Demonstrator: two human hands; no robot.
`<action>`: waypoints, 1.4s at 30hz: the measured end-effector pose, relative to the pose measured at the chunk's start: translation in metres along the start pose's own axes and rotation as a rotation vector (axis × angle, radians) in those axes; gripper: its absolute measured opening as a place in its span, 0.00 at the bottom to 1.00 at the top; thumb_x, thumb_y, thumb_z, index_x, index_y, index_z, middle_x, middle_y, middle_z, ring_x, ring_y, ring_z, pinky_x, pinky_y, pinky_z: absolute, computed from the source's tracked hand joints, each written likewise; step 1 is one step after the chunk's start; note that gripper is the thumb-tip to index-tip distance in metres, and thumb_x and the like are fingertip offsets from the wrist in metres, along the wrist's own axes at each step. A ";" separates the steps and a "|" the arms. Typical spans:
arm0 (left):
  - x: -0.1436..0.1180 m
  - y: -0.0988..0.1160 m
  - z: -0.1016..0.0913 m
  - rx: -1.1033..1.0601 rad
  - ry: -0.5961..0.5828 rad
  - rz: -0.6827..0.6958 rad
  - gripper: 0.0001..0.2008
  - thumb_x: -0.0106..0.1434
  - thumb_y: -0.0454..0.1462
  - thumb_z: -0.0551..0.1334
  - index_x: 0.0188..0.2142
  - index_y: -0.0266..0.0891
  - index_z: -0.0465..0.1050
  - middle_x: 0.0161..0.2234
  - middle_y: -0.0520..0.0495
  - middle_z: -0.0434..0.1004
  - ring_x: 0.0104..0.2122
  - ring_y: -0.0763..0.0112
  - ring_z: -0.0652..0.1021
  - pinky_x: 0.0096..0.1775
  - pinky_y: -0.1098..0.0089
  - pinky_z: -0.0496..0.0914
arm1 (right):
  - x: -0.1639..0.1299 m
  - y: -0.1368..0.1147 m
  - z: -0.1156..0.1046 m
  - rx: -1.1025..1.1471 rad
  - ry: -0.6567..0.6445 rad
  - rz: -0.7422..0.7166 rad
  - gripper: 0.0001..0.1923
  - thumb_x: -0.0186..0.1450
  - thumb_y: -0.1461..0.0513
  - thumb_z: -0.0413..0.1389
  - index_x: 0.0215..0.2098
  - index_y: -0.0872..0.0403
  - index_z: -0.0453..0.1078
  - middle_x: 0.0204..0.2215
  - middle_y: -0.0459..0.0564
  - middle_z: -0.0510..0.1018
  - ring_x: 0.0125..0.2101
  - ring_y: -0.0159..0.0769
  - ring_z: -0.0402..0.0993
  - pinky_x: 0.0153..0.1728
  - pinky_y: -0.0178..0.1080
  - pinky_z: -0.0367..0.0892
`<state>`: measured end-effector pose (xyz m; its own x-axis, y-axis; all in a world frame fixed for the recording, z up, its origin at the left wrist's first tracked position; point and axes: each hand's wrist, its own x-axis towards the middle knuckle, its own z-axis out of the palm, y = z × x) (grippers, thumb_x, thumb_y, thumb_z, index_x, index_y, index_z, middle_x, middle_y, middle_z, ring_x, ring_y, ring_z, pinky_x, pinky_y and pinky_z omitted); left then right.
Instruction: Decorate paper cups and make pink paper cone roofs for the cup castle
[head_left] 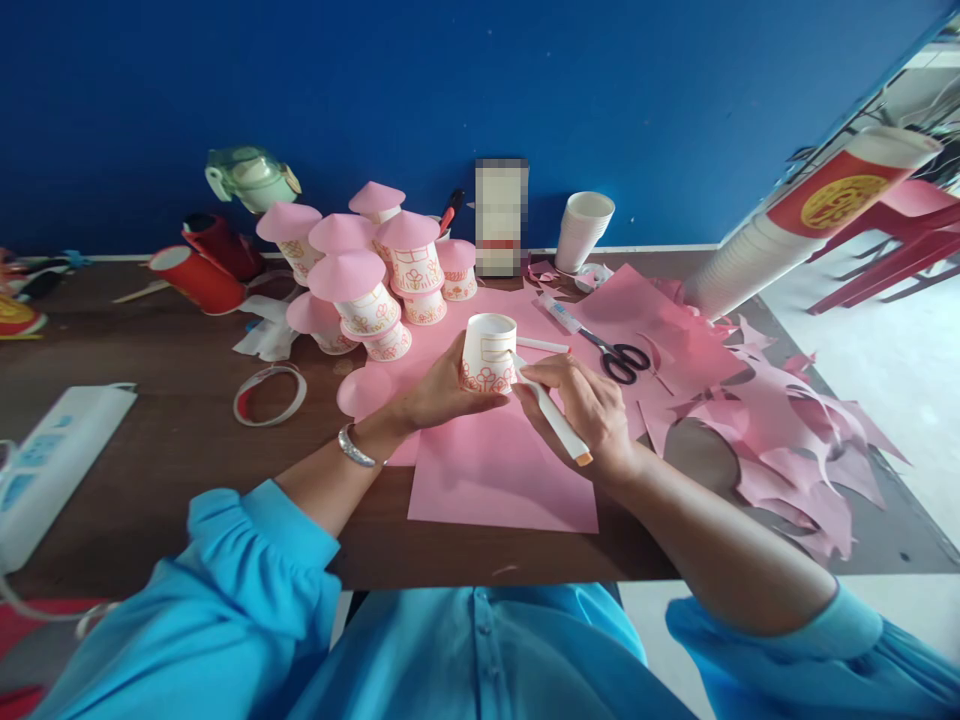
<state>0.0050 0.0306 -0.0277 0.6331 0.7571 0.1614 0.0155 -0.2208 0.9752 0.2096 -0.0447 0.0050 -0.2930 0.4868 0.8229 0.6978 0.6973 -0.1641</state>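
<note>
Marker in right hand, tip against flower-patterned cup.

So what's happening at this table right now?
A person in a blue shirt is decorating a paper cup. The left hand holds the cup over a pink sheet, and the right hand has a marker with its tip at the cup's side. Finished cups with pink cone lids are piled behind. Scissors lie to the right among pink scraps.

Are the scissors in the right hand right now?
No: the right hand grips a white marker against the paper cup, while the scissors lie apart on the pink paper.
</note>
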 end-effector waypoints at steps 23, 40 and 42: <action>-0.002 0.002 -0.001 -0.105 -0.044 -0.047 0.40 0.57 0.46 0.78 0.63 0.43 0.63 0.53 0.40 0.76 0.52 0.55 0.76 0.52 0.54 0.74 | 0.000 0.003 -0.001 0.031 0.005 0.042 0.04 0.74 0.66 0.57 0.46 0.52 0.69 0.32 0.47 0.81 0.31 0.35 0.82 0.29 0.36 0.73; 0.002 0.008 0.000 -0.043 -0.046 0.015 0.35 0.58 0.48 0.77 0.59 0.42 0.65 0.49 0.40 0.77 0.46 0.57 0.78 0.43 0.61 0.75 | 0.001 -0.001 -0.003 0.063 0.032 -0.059 0.09 0.72 0.67 0.60 0.49 0.52 0.68 0.34 0.50 0.84 0.33 0.36 0.84 0.33 0.37 0.79; 0.003 0.009 0.001 -0.035 -0.058 0.027 0.34 0.58 0.49 0.76 0.57 0.42 0.67 0.47 0.41 0.77 0.45 0.58 0.78 0.42 0.61 0.75 | 0.001 -0.001 -0.003 0.049 0.029 -0.059 0.09 0.73 0.67 0.59 0.49 0.52 0.68 0.34 0.50 0.83 0.33 0.36 0.84 0.32 0.37 0.79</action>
<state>0.0079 0.0303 -0.0189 0.6769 0.7137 0.1801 -0.0292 -0.2184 0.9754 0.2102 -0.0467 0.0079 -0.3131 0.4289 0.8474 0.6468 0.7496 -0.1404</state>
